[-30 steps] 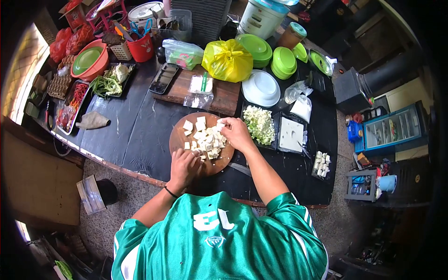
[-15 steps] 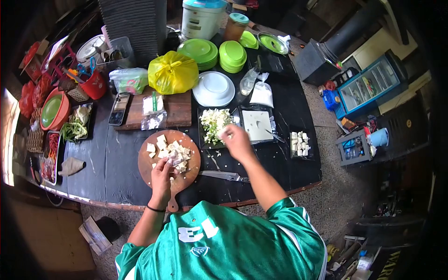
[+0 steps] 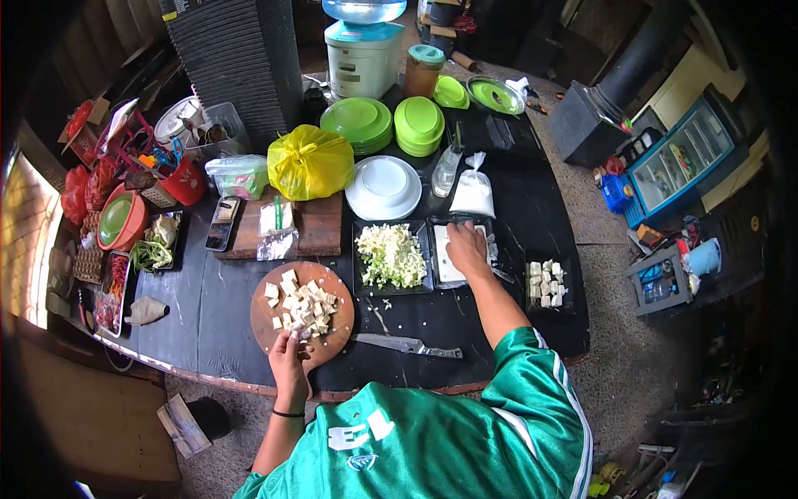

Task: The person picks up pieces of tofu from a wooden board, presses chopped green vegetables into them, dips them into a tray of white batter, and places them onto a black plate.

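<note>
My left hand (image 3: 288,359) is at the lower edge of a round wooden board (image 3: 264,318), its fingers pinched on something pale that I cannot make out. Cut white cubes that look like tofu (image 3: 309,308) are heaped on this board. My right hand (image 3: 468,251) reaches over a black tray of smooth white mixture (image 3: 446,262), fingers bunched downward; their tips and anything in them are hidden. Left of that tray, another black tray (image 3: 391,290) holds chopped green and white vegetables (image 3: 391,254). A knife (image 3: 403,343) lies on the table between my arms.
A small black tray of white cubes (image 3: 546,283) stands at the right. Behind are white plates (image 3: 382,187), a bag of white powder (image 3: 473,193), a glass bottle (image 3: 446,172), green plates (image 3: 357,121) and a yellow bag (image 3: 310,162). A phone (image 3: 223,223) lies left of a rectangular board (image 3: 320,229).
My right hand has moved right from above the vegetables to the tray of white mixture. The left hand has drawn back from the cubes to the board's near edge. The view has shifted slightly.
</note>
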Demonstrator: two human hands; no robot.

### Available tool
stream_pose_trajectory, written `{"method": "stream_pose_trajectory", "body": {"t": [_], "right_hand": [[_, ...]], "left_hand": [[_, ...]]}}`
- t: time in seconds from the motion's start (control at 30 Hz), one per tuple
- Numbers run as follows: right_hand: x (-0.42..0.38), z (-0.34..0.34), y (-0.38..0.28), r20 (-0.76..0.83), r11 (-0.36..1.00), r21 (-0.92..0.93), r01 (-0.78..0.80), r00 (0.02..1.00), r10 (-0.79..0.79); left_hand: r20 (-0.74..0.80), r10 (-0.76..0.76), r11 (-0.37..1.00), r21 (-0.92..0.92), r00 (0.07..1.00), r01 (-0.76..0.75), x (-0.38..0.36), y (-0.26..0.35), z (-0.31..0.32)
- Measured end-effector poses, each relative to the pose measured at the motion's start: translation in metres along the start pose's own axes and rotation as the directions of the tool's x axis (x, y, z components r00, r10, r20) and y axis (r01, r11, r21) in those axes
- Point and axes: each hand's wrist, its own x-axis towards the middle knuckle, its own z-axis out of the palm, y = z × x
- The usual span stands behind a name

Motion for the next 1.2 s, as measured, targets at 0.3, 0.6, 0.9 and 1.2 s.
{"method": "stream_pose_trajectory", "body": {"t": [0.3,0.6,0.9,1.2], "right_hand": [[-0.034,-0.020,0.007,0.192,0.988,0.156,0.021,0.980,-0.051],[-0.026,-0.018,0.024,0.166,0.949,0.274,0.154,0.965,-0.204],[-0.041,-0.016,0.020,-0.078,0.941,0.234,0.244,0.970,-0.232],[-0.064,-0.063,-0.004,0.014,0.907,0.395,-0.150,0.987,0.157]], "left_hand": [[-0.078,-0.034,0.999,-0.015,0.996,0.033,-0.016,-0.009,0.013],[-0.121,-0.042,0.998,-0.051,0.992,0.036,-0.020,-0.013,0.025],[-0.138,-0.035,0.997,-0.074,0.990,0.025,-0.029,-0.018,0.030],[-0.113,-0.036,0.999,-0.026,0.993,0.034,-0.029,-0.015,0.040]]}}
